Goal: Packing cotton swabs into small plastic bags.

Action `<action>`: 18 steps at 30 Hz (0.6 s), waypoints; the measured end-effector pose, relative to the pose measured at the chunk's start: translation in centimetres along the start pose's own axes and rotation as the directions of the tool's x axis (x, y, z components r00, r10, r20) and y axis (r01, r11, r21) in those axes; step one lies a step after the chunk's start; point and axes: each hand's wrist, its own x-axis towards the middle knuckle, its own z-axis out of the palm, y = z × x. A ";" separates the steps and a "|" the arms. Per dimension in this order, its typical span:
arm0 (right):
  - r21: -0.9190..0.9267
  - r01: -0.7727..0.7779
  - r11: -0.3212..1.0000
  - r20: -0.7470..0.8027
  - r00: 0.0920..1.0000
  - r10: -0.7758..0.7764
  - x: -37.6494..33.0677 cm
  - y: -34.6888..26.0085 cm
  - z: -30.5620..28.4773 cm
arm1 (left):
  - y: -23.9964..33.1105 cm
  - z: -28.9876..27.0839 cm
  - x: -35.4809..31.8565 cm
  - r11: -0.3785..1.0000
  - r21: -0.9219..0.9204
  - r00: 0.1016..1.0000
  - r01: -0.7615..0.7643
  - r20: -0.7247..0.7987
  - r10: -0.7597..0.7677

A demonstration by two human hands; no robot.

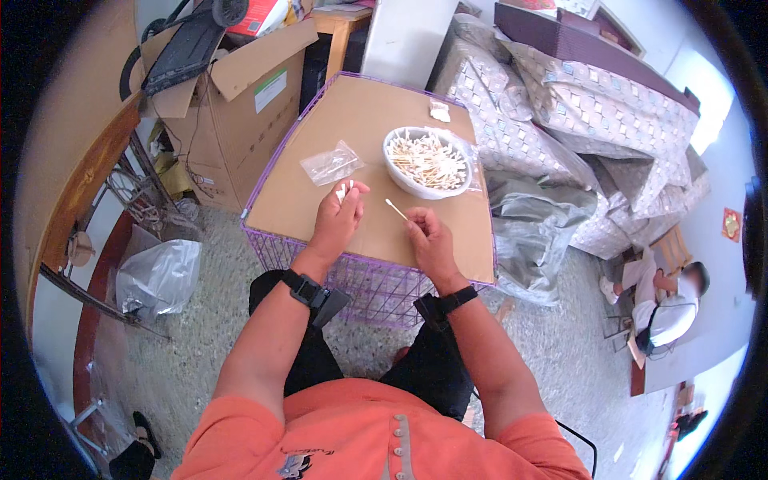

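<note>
My left hand (339, 214) is closed around a few cotton swabs (343, 192), their white tips poking out between thumb and fingers. A single cotton swab (395, 209) is pinched by my right hand (428, 238), its white tip pointing up and left. Beyond my right hand stands a white bowl (425, 189) heaped with many loose cotton swabs (426, 158). A clear plastic bag (331, 163) lies flat just past my left hand. Everything rests on a cardboard sheet (308, 212) over a purple wire cage (372, 280).
A small white bundle (439, 110) lies at the sheet's far right. To the left stands a large open cardboard box (248, 120). Patterned covered furniture (560, 120) and grey plastic sheeting (528, 232) fill the right side. Another person (672, 308) sits farther right.
</note>
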 end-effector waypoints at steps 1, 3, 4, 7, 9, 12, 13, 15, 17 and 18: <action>0.072 0.011 0.997 -0.022 1.000 -0.009 0.0 0.3 0.0 | 0.2 0.3 0.0 1.000 0.006 1.000 0.014 -0.014 -0.014; 0.030 0.043 0.999 -0.015 0.999 -0.043 0.1 0.5 0.0 | 0.1 0.3 0.1 0.999 0.035 1.000 0.003 0.006 -0.004; -0.009 0.075 0.997 0.004 0.997 -0.075 0.0 0.6 0.0 | 0.0 0.3 0.1 0.998 0.064 1.000 -0.007 0.015 0.006; -0.057 0.028 0.998 0.038 0.999 -0.025 -0.2 -0.3 -0.2 | 0.1 -0.1 0.1 0.985 0.169 0.996 -0.027 0.084 0.013; -0.054 0.030 0.998 0.039 0.999 -0.028 -0.2 -0.3 -0.1 | -0.3 0.0 0.3 0.964 0.253 0.993 -0.086 0.096 0.064; -0.054 0.044 0.998 0.035 0.999 -0.042 -0.2 -0.1 0.0 | -0.9 0.0 0.5 0.917 0.371 0.985 -0.145 0.143 0.098; -0.056 0.053 0.997 0.031 0.998 -0.052 -0.2 0.0 0.0 | -1.0 0.1 0.5 0.901 0.409 0.982 -0.145 0.170 0.081; -0.052 0.066 0.996 0.028 0.998 -0.065 -0.2 0.1 0.0 | -1.0 0.2 0.5 0.871 0.466 0.980 -0.153 0.188 0.072; -0.048 0.079 0.996 0.026 0.997 -0.078 -0.2 0.0 -0.1 | -0.9 0.3 0.4 0.838 0.522 0.977 -0.162 0.203 0.062; -0.058 0.084 0.995 0.023 0.996 -0.083 -0.3 -0.3 -0.1 | -0.6 0.5 0.2 0.824 0.535 0.975 -0.187 0.204 0.088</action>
